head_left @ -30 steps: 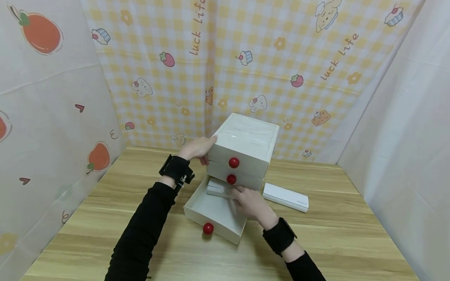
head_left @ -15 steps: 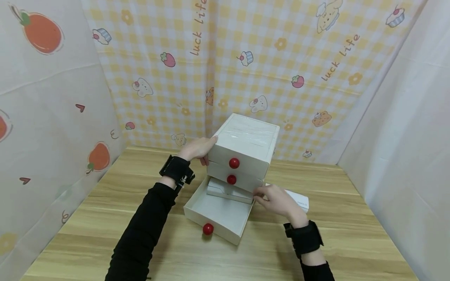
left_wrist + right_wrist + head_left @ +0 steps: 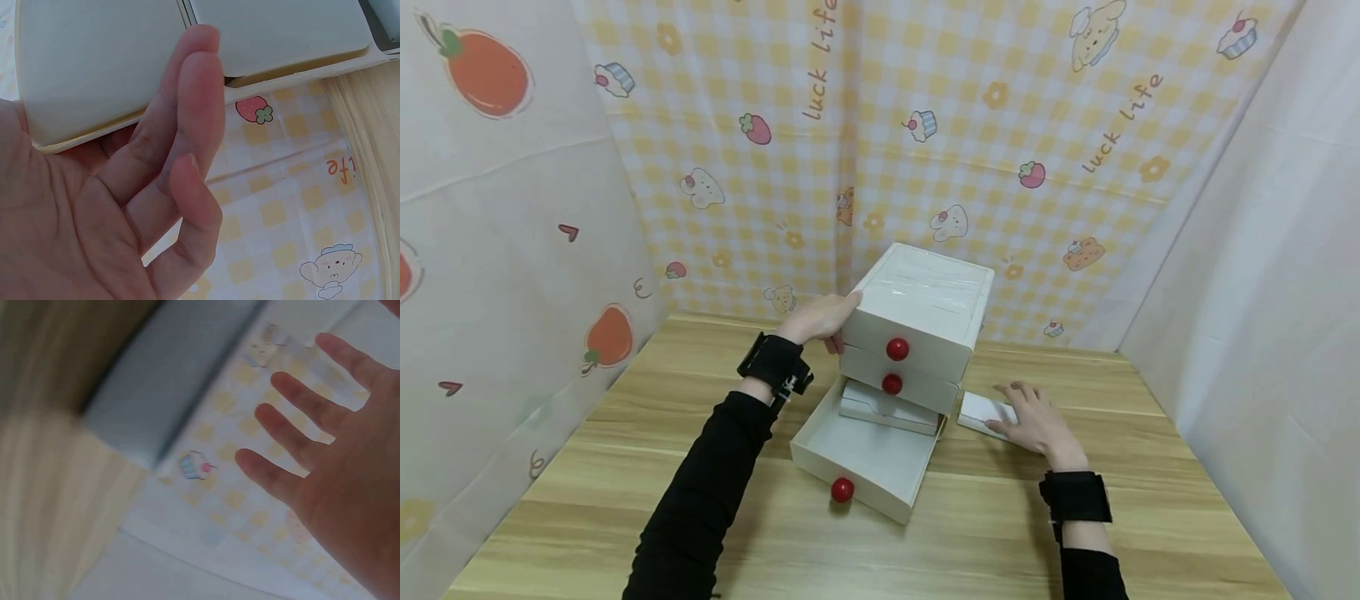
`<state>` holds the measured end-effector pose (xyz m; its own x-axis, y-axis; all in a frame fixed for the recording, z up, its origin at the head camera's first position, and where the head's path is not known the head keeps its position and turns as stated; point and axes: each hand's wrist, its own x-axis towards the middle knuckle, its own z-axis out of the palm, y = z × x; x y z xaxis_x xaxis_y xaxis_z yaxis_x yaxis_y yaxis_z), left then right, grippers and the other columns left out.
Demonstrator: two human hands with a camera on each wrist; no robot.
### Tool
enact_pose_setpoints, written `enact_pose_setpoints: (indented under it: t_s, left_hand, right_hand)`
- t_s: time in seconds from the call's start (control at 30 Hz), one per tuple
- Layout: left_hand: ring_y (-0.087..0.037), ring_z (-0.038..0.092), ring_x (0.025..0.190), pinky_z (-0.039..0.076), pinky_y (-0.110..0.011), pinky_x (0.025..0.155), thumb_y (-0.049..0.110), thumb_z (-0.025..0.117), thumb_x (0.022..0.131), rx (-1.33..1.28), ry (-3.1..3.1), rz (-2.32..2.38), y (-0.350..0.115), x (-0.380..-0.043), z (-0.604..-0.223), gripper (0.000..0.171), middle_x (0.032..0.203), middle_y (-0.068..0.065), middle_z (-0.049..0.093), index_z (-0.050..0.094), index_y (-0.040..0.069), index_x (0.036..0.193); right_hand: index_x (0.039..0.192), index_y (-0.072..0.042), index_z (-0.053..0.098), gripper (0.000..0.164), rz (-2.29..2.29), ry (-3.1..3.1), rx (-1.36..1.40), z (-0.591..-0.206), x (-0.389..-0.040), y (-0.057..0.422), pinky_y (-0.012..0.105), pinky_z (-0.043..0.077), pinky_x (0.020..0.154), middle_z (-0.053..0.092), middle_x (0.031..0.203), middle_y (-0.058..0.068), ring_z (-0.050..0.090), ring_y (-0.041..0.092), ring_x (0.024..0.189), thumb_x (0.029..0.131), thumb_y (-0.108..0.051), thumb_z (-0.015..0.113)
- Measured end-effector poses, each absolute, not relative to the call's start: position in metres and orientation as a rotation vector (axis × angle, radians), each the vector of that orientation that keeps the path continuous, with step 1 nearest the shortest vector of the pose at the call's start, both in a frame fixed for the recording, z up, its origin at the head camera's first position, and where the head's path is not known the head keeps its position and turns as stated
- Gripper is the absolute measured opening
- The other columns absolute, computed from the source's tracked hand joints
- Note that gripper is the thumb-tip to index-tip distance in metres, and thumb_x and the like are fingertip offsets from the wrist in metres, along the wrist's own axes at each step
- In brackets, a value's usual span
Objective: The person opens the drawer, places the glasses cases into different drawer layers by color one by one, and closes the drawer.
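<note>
A small white cabinet (image 3: 925,292) with three drawers and red knobs stands mid-table in the head view. Its bottom drawer (image 3: 850,450) is pulled out, and a flat white box (image 3: 887,410) lies at its back, partly under the upper drawers. My left hand (image 3: 816,318) rests against the cabinet's left side, thumb at the top front edge. In the left wrist view, its fingers (image 3: 200,112) lie nearly straight along the white panel. To the cabinet's right, my right hand (image 3: 1033,425) is spread over a long white box (image 3: 981,408), hiding much of it; contact is unclear.
The wooden table (image 3: 647,500) carries the cabinet. Behind it hangs a yellow checked cloth (image 3: 760,208), with pale cloths (image 3: 1240,267) along both sides. The bottom drawer's red knob (image 3: 842,490) sticks out toward me.
My right hand has moved right, from the box in the bottom drawer, past the cabinet's corner, to above the long white box, and its fingers have spread. My left hand has stayed put.
</note>
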<state>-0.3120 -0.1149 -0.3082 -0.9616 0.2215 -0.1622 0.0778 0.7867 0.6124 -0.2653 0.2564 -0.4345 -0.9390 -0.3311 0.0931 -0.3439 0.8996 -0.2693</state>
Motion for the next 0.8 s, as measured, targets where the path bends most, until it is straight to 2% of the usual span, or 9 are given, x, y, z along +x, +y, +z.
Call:
enact_pose_setpoints:
  t_s: [0.13, 0.37, 0.6, 0.8]
  left_hand:
    - [-0.02, 0.068, 0.058, 0.048, -0.029, 0.067, 0.056, 0.013, 0.098, 0.232, 2.753, 0.929, -0.115, -0.311, -0.307, 0.076, 0.066, -0.008, 0.07, 0.055, 0.002, 0.13]
    - [-0.02, 0.068, 0.057, 0.049, -0.028, 0.065, 0.056, 0.013, 0.098, 0.233, 2.755, 0.931, -0.114, -0.313, -0.308, 0.075, 0.065, -0.008, 0.07, 0.055, 0.002, 0.129]
    - [-0.02, 0.067, 0.057, 0.048, -0.028, 0.065, 0.056, 0.013, 0.098, 0.225, 2.751, 0.932, -0.114, -0.313, -0.308, 0.075, 0.066, -0.009, 0.07, 0.055, 0.001, 0.129]
    - [-0.019, 0.068, 0.058, 0.048, -0.028, 0.065, 0.056, 0.013, 0.098, 0.22, 2.749, 0.923, -0.114, -0.314, -0.309, 0.076, 0.067, -0.009, 0.071, 0.057, 0.001, 0.126]
  right_hand:
    - [0.143, -0.01, 0.04, 0.07, 0.453, -3.054, 0.535, -0.446, -0.27, 0.26, 0.069, 0.031, 0.099, 0.042, 0.141, 0.026, 0.036, 0.052, 0.128, 0.088, -0.047, 0.062]
    - [0.144, -0.012, 0.039, 0.08, 0.445, -3.123, 0.505, -0.457, -0.275, 0.261, 0.067, 0.038, 0.092, 0.046, 0.134, 0.025, 0.044, 0.048, 0.119, 0.082, -0.054, 0.066]
    - [0.145, -0.012, 0.038, 0.086, 0.429, -3.135, 0.505, -0.46, -0.274, 0.261, 0.063, 0.038, 0.093, 0.05, 0.127, 0.022, 0.045, 0.044, 0.116, 0.076, -0.047, 0.075]
    - [0.144, -0.01, 0.038, 0.079, 0.39, -3.145, 0.501, -0.46, -0.273, 0.262, 0.061, 0.038, 0.093, 0.05, 0.123, 0.022, 0.043, 0.043, 0.116, 0.079, -0.038, 0.074]
